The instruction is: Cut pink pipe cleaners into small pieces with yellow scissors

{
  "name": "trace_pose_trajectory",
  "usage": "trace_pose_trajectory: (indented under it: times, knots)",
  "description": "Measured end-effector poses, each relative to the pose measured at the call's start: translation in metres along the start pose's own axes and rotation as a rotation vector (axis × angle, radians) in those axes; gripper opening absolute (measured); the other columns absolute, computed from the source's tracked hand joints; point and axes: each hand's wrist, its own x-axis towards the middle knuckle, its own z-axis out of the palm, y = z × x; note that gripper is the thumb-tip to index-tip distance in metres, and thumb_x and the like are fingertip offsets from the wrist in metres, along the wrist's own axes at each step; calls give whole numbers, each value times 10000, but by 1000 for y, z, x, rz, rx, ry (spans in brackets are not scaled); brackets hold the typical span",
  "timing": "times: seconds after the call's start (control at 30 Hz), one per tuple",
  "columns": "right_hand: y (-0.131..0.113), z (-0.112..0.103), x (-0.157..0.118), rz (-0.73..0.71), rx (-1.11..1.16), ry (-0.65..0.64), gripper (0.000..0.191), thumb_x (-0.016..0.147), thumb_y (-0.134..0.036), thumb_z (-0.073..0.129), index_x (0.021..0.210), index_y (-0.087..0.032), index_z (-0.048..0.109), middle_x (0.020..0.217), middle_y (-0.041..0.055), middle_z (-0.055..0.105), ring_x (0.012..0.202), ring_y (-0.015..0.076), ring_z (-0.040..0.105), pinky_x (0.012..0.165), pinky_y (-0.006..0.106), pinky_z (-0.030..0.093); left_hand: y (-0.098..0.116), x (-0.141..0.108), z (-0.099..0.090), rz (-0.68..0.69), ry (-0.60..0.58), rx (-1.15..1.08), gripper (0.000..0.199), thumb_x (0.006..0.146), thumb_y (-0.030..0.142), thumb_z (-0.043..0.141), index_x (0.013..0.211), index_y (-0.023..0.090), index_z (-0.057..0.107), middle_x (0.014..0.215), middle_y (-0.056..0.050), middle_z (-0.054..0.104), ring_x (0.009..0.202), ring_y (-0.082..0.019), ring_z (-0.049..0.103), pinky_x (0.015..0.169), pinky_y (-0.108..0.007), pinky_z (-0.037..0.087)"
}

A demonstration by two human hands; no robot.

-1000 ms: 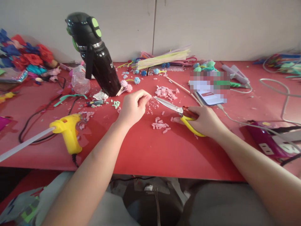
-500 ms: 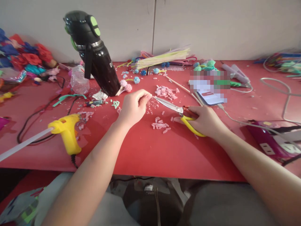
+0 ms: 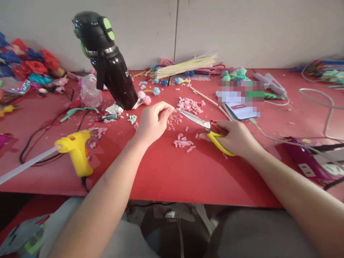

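Observation:
My right hand (image 3: 233,138) grips scissors (image 3: 197,121) with yellow and orange handles, the blades directed left. Their tips are close to the fingertips of my left hand (image 3: 156,120), which is pinched on something too small to make out. Beyond the blades lies a pile of short pink pieces (image 3: 189,105), with a smaller pink pile (image 3: 183,141) nearer the front and tiny pink crumbs between them. Pink pompoms (image 3: 144,98) lie behind my left hand.
A black bottle (image 3: 114,71) and a clear plastic cup (image 3: 91,93) stand at the back left. A yellow glue gun (image 3: 76,147) lies left of my forearm. Further right are a phone (image 3: 242,109), its cable and a purple box (image 3: 309,161). Pale stems (image 3: 185,68) lie by the wall.
The scissors and my right hand have shifted very slightly to the right. My left hand has stayed almost in place, still pinched.

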Motion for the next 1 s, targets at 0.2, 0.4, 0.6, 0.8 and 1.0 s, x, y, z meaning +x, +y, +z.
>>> trace_pose_trajectory:
  times: [0.2,0.4,0.6,0.8,1.0]
  knots:
    - [2,-2,-1,-29,15,-22,795,678,-915,750,635,-260,302,616,-33,293,625,147,282,536,318,280,0,0,0,-3,15,1,478,1095,632,570,884,220,688,737,-37,723,645,-176,639,627,-322,495]
    - [2,0,-1,-27,17,-3,846,651,-982,718,620,-256,285,606,-38,269,615,144,265,527,319,268,2,0,1,7,13,7,514,1095,661,549,857,222,670,713,-36,708,640,-177,627,620,-325,489]
    - [-1,-1,0,15,9,-26,861,620,-1024,686,621,-258,291,629,-40,261,634,143,264,553,326,267,4,0,1,0,1,5,519,1099,656,541,852,217,668,720,-38,711,650,-177,629,627,-327,494]
    - [1,0,1,2,12,-14,891,604,-1040,697,618,-260,266,627,-39,247,630,139,254,540,331,258,5,0,0,-1,-3,-1,508,1105,646,541,874,214,676,740,-43,730,665,-178,650,636,-325,503]
    - [4,1,3,-10,4,-2,882,643,-1002,741,608,-259,268,618,-19,260,618,151,270,529,341,249,5,0,0,-3,-5,-30,504,1100,645,558,868,214,679,751,-48,740,653,-171,656,636,-314,515]
